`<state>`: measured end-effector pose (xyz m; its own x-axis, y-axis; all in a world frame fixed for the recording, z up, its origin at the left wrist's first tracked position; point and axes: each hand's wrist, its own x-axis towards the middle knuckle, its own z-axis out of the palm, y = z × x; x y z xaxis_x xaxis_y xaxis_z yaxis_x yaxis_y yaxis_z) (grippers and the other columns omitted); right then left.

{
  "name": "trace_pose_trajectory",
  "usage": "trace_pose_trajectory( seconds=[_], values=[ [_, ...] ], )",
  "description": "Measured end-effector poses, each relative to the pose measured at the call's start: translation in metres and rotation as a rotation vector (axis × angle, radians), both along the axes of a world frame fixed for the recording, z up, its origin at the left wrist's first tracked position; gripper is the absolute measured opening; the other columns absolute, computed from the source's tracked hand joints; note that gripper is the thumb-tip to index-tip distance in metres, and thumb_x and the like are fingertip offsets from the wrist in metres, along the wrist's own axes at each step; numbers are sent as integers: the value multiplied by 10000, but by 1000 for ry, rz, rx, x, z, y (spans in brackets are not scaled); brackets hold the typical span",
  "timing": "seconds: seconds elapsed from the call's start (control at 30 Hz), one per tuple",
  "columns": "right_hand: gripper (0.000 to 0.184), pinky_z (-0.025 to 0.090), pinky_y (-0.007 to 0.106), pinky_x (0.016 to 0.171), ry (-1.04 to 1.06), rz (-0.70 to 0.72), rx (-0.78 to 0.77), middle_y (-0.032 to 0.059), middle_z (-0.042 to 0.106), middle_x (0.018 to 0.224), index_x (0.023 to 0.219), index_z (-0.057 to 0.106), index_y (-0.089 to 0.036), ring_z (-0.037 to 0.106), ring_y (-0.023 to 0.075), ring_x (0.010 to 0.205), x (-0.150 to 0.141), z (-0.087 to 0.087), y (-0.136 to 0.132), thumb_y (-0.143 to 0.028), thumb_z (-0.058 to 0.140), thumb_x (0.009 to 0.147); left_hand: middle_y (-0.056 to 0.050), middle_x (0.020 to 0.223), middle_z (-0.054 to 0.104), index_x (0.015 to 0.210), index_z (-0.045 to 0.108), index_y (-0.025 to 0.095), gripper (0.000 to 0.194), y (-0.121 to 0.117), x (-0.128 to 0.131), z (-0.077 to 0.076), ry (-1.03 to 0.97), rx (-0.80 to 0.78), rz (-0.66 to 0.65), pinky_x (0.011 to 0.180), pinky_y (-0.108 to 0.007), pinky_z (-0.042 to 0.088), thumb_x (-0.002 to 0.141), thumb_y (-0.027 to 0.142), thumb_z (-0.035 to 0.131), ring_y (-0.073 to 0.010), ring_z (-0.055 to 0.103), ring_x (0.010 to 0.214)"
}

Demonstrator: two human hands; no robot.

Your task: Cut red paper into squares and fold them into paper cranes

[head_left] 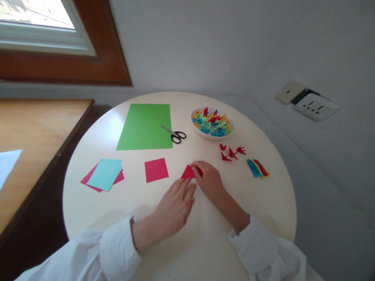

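Observation:
A small red sheet of paper (188,171), folded to a point at its top, lies on the white table between my hands. My right hand (210,180) pinches its right side between thumb and fingers. Across its lower edge rest the fingertips of my left hand (175,203), stretched out and fairly flat, covering that part. A flat red paper square (156,170) lies just left of the folded piece. Several small red paper cranes (231,153) sit beyond my right hand.
On the round table (96,212) are a green sheet (146,125), black-handled scissors (176,136) overlapping its edge, and a white bowl (209,136) of colourful paper cranes. Blue and red squares (104,175) lie left, coloured paper strips (258,168) right. A wall socket (316,106) is at right.

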<state>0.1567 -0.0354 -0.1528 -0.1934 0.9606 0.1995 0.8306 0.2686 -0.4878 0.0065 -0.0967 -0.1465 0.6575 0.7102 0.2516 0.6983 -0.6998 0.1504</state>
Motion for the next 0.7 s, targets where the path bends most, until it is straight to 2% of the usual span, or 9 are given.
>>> trace_pose_trajectory(
  seconds=[0.4, 0.7],
  values=[
    [185, 444, 300, 742, 8, -18, 43, 59, 682, 879, 896, 597, -193, 616, 193, 813, -1, -1, -1, -149, 430, 829, -190, 1168, 598, 1105, 523, 44, 297, 3, 0, -4, -2, 17, 11, 938, -384, 398, 880, 154, 362, -254, 550, 1082],
    [195, 407, 256, 609, 39, -71, 43, 4, 598, 694, 960, 561, -188, 549, 151, 607, 0, -3, -1, -158, 476, 787, -254, 1219, 556, 1205, 454, -59, 440, 7, 5, -4, 36, 69, 52, 895, -373, 384, 917, 236, 302, -281, 527, 1105]
  ],
)
